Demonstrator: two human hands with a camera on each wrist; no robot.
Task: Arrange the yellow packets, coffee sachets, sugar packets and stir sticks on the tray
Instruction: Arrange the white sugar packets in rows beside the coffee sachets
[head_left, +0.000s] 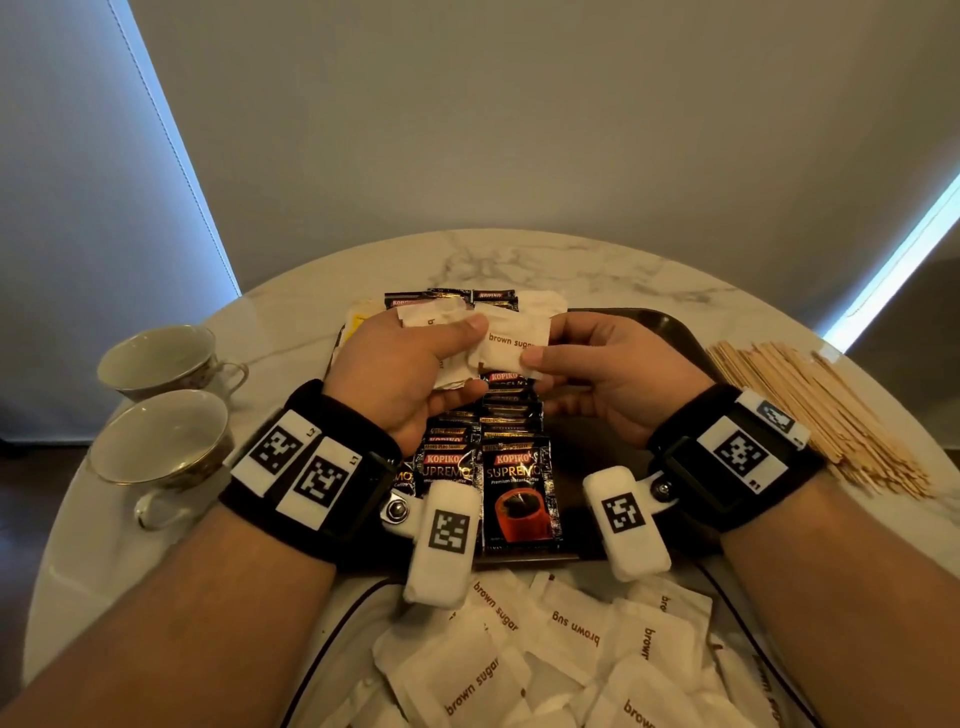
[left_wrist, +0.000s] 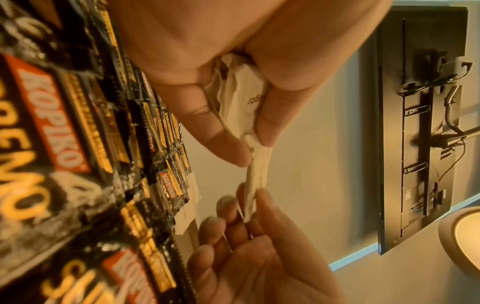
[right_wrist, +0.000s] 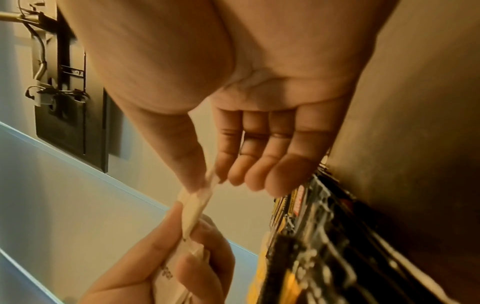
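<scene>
left hand (head_left: 415, 364) grips sugar packets (head_left: 441, 322); right hand (head_left: 613, 374) pinches 1 brown sugar packet (head_left: 514, 345) above tray (head_left: 660, 325).

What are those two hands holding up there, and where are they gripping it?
The left hand grips a small stack of brown sugar packets at one end. The right hand pinches one packet by its near corner.

Sugar packets (head_left: 519, 343) are white with brown lettering. Coffee sachets (head_left: 521, 493) are black — red label, gold print, a red cup pictured. Sticks (head_left: 815, 410) are pale wood. The desk (head_left: 571, 260) is white marble, grey-veined; the tray (head_left: 670, 325) dark.
</scene>
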